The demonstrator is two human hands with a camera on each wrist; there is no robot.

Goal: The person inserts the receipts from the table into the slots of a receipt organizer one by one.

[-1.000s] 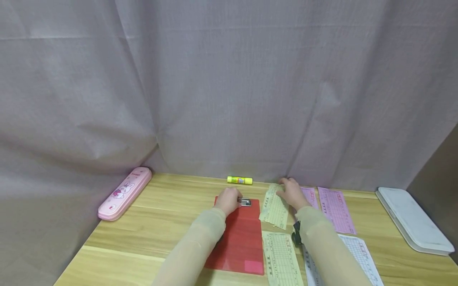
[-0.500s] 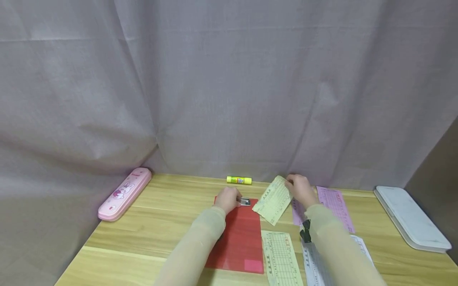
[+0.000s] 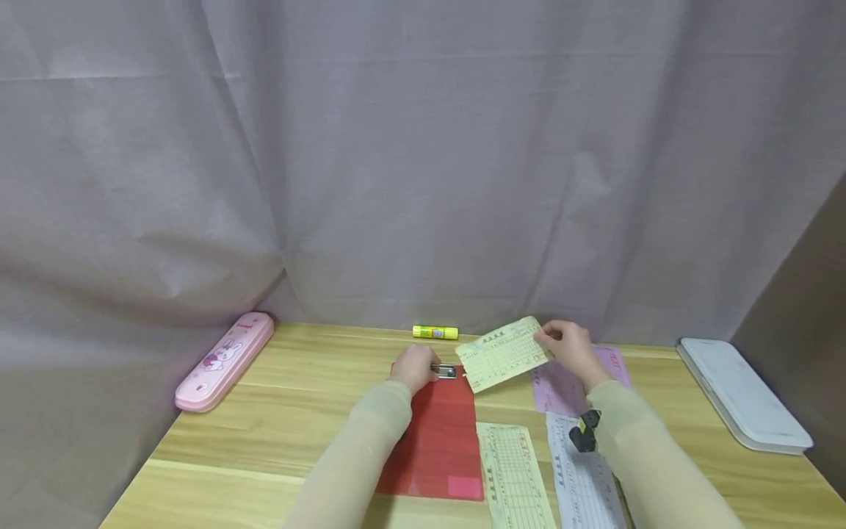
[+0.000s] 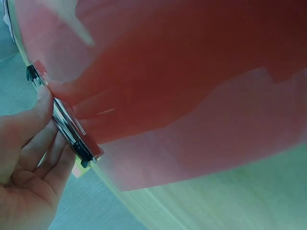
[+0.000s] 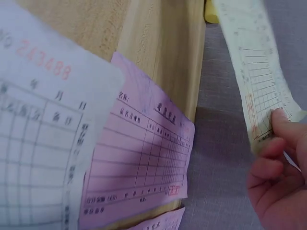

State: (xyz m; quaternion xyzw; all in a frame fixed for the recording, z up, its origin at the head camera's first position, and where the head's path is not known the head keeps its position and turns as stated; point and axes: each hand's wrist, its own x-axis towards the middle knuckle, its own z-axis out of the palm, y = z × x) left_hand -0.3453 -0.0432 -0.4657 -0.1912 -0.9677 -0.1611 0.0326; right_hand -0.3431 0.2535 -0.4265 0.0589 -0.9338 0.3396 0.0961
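My left hand (image 3: 414, 367) grips the metal clip (image 4: 67, 120) at the top of a glossy red clipboard (image 3: 436, 433). Its thumb lies on the clip, the other fingers curled on the far side. Between thumb and fingers, my right hand (image 3: 570, 349) pinches one end of a yellow printed receipt slip (image 3: 504, 353). The slip is raised and turned sideways, its free end overlapping the clipboard's top right corner in the head view. Beside the clipboard lies another yellow slip (image 3: 515, 470). Below the right arm are a purple slip (image 5: 139, 153) and a white slip (image 5: 38, 124).
A yellow glue stick (image 3: 435, 332) lies at the back of the wooden table (image 3: 264, 441). At the left edge rests a pink pencil case (image 3: 225, 360), at the right a white flat case (image 3: 743, 393). Behind everything hangs a grey curtain (image 3: 423, 162).
My right hand has lifted the yellow slip off the table and moved right, swinging the slip from lengthwise to sideways, its free end toward the clip. The left hand stays at the clip.
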